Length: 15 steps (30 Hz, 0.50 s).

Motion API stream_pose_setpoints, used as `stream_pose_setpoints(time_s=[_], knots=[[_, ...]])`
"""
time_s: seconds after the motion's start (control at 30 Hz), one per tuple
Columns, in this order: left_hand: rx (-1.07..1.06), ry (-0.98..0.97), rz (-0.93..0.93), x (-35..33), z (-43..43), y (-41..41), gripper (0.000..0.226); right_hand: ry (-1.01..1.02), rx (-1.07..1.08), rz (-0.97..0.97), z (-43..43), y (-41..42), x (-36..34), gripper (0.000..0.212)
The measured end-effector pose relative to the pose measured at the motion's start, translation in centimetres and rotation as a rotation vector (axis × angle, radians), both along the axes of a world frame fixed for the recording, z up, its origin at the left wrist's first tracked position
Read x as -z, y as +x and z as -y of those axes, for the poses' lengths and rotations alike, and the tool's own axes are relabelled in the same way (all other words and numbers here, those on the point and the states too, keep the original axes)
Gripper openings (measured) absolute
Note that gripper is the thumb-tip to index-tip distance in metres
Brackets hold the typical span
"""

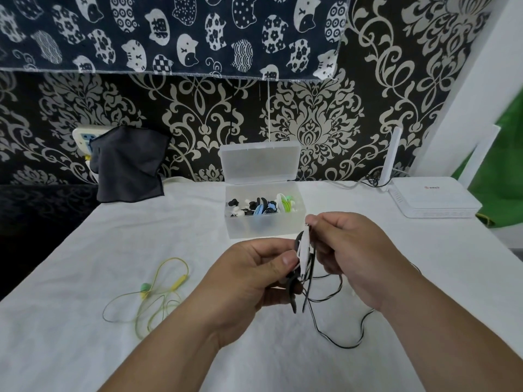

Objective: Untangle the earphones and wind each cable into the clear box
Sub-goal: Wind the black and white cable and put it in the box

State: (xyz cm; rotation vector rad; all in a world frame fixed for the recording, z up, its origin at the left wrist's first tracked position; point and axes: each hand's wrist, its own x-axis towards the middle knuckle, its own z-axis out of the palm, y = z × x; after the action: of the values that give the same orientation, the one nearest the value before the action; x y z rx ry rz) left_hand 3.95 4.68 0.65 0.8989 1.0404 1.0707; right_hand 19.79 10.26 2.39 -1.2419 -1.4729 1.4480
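My left hand (254, 274) pinches a black-and-white earphone bundle (304, 258) between thumb and fingers, above the white cloth. My right hand (349, 253) pinches the top of the same bundle, fingers curled round its cable. The black-and-white cable (336, 329) trails down in loops onto the cloth below my right wrist. A yellow-green earphone (157, 292) lies loose on the cloth to the left. Behind my hands stands the clear box (266, 227), lid open, holding several wound earphones in black, blue, white and green.
A white cloth (141, 357) covers the table. A white router (433, 199) with an upright antenna sits at the back right. A dark cloth (127, 165) hangs over a wall socket at the back left. Patterned wallpaper rises behind the table.
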Motion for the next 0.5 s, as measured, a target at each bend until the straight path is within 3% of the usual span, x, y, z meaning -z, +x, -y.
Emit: stream_pose_setpoints(time_s=[0.13,0.33,0.5], knots=[[-0.012,0.028,0.015,0.0,0.0,0.0,0.030,-0.132,0.023,-0.141,0.2,-0.3,-0.1,0.041],[-0.011,0.024,0.049,-0.1,-0.2,0.4,0.024,-0.155,0.114,-0.279,0.2,-0.9,0.2,0.042],[0.013,-0.013,0.109,0.0,0.0,0.6,0.041,-0.222,0.158,-0.413,0.3,-1.1,0.0,0.039]])
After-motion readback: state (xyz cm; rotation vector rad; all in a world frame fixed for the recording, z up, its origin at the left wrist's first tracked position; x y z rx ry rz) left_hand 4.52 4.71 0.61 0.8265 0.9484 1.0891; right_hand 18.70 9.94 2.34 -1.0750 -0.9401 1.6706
